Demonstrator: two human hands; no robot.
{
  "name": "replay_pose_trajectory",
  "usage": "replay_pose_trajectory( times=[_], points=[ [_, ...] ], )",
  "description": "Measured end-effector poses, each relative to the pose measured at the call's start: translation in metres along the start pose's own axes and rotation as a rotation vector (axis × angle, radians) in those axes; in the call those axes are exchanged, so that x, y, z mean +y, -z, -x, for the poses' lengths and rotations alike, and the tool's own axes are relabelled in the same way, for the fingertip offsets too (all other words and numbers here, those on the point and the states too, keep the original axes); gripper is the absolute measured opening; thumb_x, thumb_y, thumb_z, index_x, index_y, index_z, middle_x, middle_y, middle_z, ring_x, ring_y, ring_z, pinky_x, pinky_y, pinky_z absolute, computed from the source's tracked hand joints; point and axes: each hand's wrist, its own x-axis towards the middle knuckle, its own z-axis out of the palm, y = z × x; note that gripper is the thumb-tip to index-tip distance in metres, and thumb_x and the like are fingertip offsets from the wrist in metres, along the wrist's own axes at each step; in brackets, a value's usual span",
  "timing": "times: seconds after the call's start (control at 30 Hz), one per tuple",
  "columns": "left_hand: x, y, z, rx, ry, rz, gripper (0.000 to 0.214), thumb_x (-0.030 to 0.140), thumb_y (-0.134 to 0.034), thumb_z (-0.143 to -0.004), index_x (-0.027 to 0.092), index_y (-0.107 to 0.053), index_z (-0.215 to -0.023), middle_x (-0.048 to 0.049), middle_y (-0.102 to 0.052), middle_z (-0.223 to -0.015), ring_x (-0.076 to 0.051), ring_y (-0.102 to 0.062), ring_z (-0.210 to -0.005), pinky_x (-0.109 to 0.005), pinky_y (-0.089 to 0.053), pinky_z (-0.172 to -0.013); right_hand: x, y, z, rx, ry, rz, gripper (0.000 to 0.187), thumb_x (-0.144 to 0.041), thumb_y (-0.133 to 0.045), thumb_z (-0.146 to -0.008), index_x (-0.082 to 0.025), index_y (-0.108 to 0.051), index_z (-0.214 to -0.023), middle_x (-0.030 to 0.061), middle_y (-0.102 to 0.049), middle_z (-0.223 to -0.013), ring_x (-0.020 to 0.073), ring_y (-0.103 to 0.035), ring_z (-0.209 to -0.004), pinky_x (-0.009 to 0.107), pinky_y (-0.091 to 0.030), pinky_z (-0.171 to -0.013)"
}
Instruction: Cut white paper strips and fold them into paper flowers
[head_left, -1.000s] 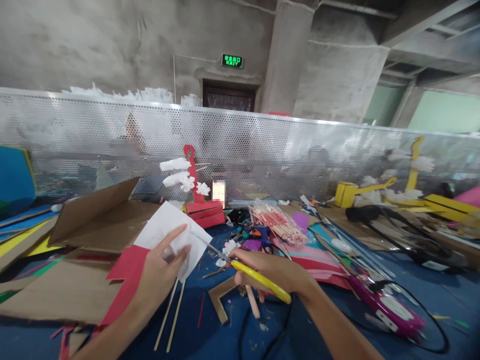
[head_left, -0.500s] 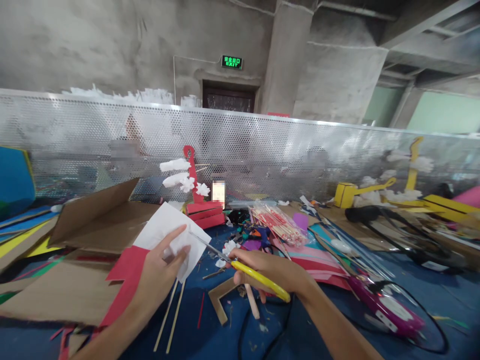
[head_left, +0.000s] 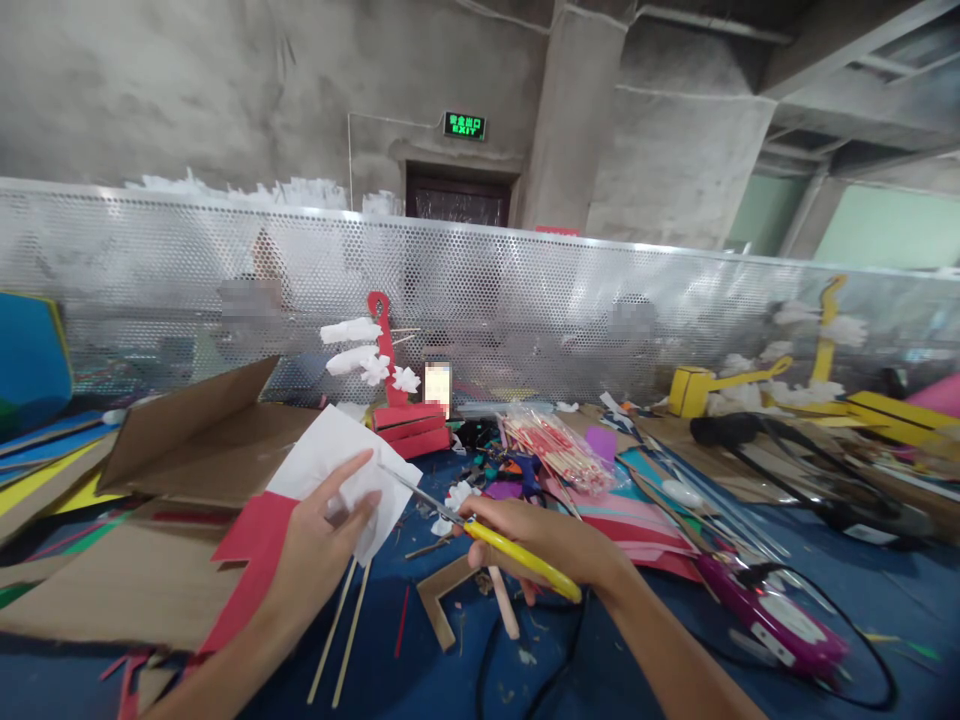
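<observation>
My left hand pinches a white sheet of paper, its index finger stretched over the top face. In my right hand is a pair of scissors with a yellow handle. Their metal blades point left and reach the paper's right part, close to my left fingertips; whether the blades are apart is hard to see. A red sheet lies beneath my left wrist. Two thin wooden sticks lie below the paper. An L-shaped cardboard piece rests on the blue table under my right hand.
Cardboard pieces cover the left side. A red model with white cut-outs stands behind the paper. To its right lies a bag of sticks. A purple device with a black cable sits at right. Perforated metal panel behind.
</observation>
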Motion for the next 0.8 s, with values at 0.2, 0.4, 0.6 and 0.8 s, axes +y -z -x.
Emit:
replay_pose_trajectory(
  times=[0.2,0.4,0.6,0.8],
  points=[
    [0.008,0.003,0.000,0.025,0.075,0.048,0.048,0.046,-0.056,-0.080,0.019,-0.061,-0.120,0.0036,-0.058,-0.058,-0.010,-0.040,-0.043,-0.020,-0.034,-0.042,-0.005,0.002,0.002,0.030,0.008,0.066,0.022,-0.035,-0.039,-0.093,-0.021,-0.047,-0.108,0.0008,-0.064,-0.097,0.0023,-0.045,-0.041,0.012,-0.040,-0.037],
    [0.002,0.004,-0.003,0.037,0.098,0.130,0.046,0.046,-0.057,-0.078,0.017,-0.065,-0.114,0.0021,-0.054,-0.053,-0.010,-0.038,-0.042,-0.019,-0.031,-0.039,-0.008,0.003,0.003,0.040,-0.012,0.099,0.024,-0.036,-0.044,-0.091,-0.021,-0.049,-0.109,0.0002,-0.063,-0.095,0.0024,-0.043,-0.042,0.013,-0.040,-0.039],
    [0.004,0.003,0.000,0.037,0.128,0.101,0.053,0.048,-0.057,-0.079,0.019,-0.058,-0.123,0.0060,-0.045,-0.052,-0.007,-0.029,-0.042,-0.018,-0.025,-0.039,-0.013,0.002,0.005,0.062,0.017,0.128,0.022,-0.035,-0.045,-0.091,-0.021,-0.049,-0.106,-0.0015,-0.061,-0.091,0.0027,-0.046,-0.045,0.013,-0.039,-0.040],
    [0.007,0.004,0.000,0.071,0.100,0.077,0.054,0.047,-0.056,-0.080,0.019,-0.055,-0.126,0.0070,-0.039,-0.053,-0.008,-0.026,-0.045,-0.017,-0.023,-0.040,-0.005,0.001,0.002,0.053,0.030,0.157,0.035,-0.046,-0.044,-0.091,-0.020,-0.043,-0.114,0.0005,-0.057,-0.089,0.0021,-0.045,-0.044,0.014,-0.037,-0.040]
  ],
)
